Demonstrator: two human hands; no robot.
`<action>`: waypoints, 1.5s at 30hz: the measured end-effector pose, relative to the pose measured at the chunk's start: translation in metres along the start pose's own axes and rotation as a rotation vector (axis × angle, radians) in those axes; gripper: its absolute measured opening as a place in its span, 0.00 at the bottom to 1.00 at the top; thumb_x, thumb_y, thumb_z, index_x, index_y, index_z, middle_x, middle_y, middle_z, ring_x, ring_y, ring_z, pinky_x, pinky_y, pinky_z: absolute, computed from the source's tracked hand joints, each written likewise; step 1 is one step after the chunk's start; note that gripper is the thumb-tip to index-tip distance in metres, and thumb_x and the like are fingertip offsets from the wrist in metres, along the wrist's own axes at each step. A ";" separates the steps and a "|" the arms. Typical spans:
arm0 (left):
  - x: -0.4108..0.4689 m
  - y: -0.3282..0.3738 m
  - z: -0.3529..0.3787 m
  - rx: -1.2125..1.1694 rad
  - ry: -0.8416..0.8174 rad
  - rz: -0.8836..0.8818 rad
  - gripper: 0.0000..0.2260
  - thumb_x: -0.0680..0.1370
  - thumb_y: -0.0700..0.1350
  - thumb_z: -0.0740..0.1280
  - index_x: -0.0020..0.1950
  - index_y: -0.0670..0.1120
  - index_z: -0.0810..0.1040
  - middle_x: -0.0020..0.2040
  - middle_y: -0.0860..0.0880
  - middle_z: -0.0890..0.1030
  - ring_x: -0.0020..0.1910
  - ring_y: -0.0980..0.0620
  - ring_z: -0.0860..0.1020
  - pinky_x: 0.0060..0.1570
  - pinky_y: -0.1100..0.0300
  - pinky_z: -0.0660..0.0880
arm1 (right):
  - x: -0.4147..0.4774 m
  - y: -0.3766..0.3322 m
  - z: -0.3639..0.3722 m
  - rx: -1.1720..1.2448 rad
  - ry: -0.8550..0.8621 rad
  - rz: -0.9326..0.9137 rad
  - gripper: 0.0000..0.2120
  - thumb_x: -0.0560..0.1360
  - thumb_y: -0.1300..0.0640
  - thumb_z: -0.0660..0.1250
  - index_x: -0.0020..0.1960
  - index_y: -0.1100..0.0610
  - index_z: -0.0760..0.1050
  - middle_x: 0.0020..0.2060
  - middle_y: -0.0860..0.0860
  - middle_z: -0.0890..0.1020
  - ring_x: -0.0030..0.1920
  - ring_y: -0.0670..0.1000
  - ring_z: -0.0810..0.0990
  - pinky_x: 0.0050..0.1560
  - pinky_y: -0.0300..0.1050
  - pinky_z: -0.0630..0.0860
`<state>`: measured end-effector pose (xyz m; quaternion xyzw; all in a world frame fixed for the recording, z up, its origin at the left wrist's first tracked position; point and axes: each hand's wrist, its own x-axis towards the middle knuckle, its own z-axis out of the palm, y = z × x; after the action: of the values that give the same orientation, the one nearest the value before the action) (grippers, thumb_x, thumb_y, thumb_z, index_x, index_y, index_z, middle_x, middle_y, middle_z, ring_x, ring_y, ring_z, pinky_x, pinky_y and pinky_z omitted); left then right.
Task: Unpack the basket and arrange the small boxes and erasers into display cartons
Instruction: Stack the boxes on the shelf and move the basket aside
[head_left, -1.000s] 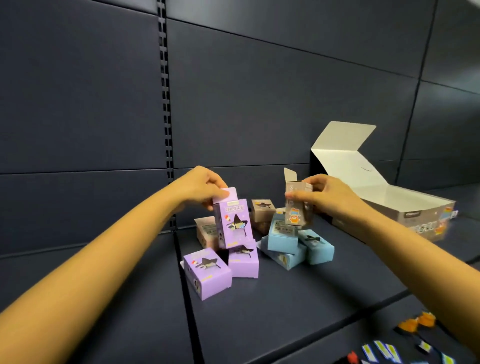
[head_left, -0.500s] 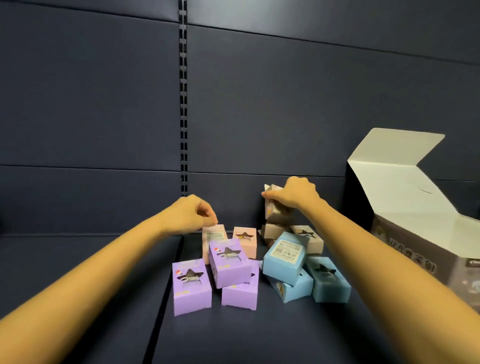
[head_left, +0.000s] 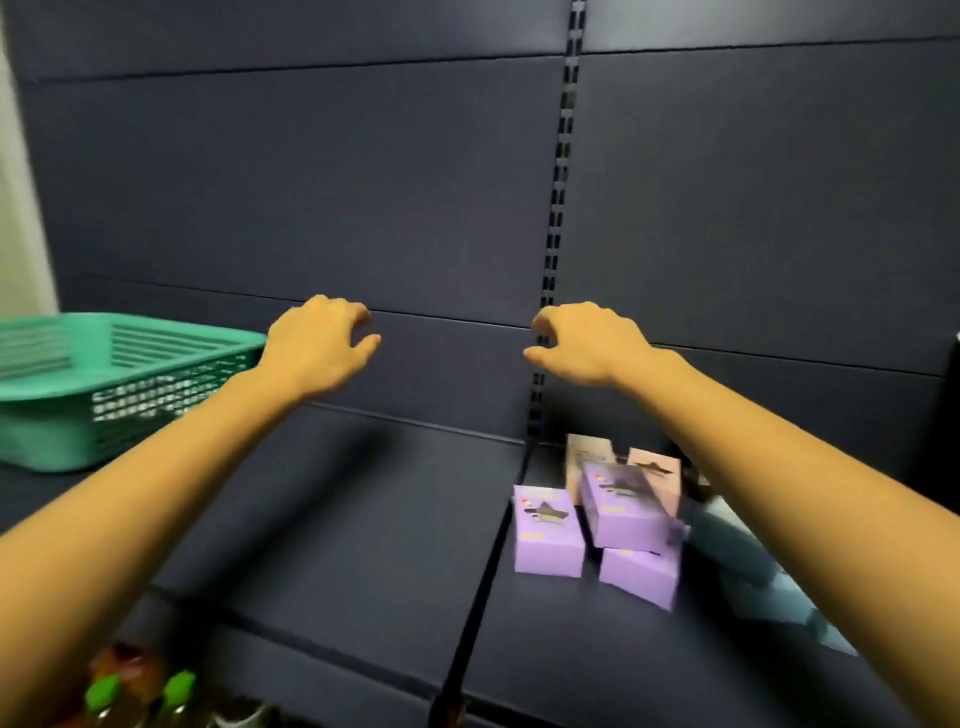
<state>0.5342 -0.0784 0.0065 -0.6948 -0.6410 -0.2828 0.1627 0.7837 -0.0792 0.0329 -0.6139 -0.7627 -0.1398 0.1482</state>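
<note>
Above the dark shelf, your left hand and right hand hang in the air, level with each other and well apart, backs toward you. Each grip is slack, the fingers loosely curled and holding nothing. Left of your left hand the green basket stands on the shelf; its contents cannot be told. Below your right forearm sit three purple boxes, one lying tilted on top of another, the third just beside them on the left. Two pink boxes stand behind them. A blue box shows blurred, partly hidden by the forearm. Green-capped bottles show at the lower left.
</note>
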 end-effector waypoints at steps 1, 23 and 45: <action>-0.005 -0.014 -0.007 0.036 0.008 -0.019 0.18 0.78 0.51 0.61 0.65 0.45 0.73 0.63 0.42 0.76 0.64 0.41 0.71 0.58 0.48 0.70 | 0.004 -0.019 0.003 0.021 -0.001 -0.057 0.20 0.77 0.47 0.59 0.67 0.53 0.69 0.63 0.53 0.75 0.61 0.57 0.74 0.52 0.49 0.71; -0.075 -0.355 -0.132 0.348 -0.182 -0.121 0.20 0.79 0.55 0.58 0.67 0.47 0.72 0.66 0.45 0.74 0.62 0.43 0.73 0.57 0.52 0.72 | 0.084 -0.382 0.033 0.171 -0.150 -0.418 0.19 0.78 0.46 0.58 0.67 0.50 0.69 0.65 0.50 0.75 0.63 0.54 0.73 0.62 0.53 0.72; 0.064 -0.474 -0.062 0.237 -0.267 0.157 0.17 0.79 0.56 0.57 0.63 0.48 0.74 0.62 0.49 0.77 0.58 0.47 0.76 0.52 0.54 0.72 | 0.191 -0.457 0.073 0.055 -0.601 -0.387 0.21 0.75 0.42 0.63 0.63 0.53 0.74 0.57 0.49 0.79 0.56 0.49 0.78 0.59 0.46 0.74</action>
<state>0.0579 -0.0047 0.0288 -0.7501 -0.6294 -0.0970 0.1785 0.2944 0.0257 0.0274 -0.4675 -0.8778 0.0422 -0.0956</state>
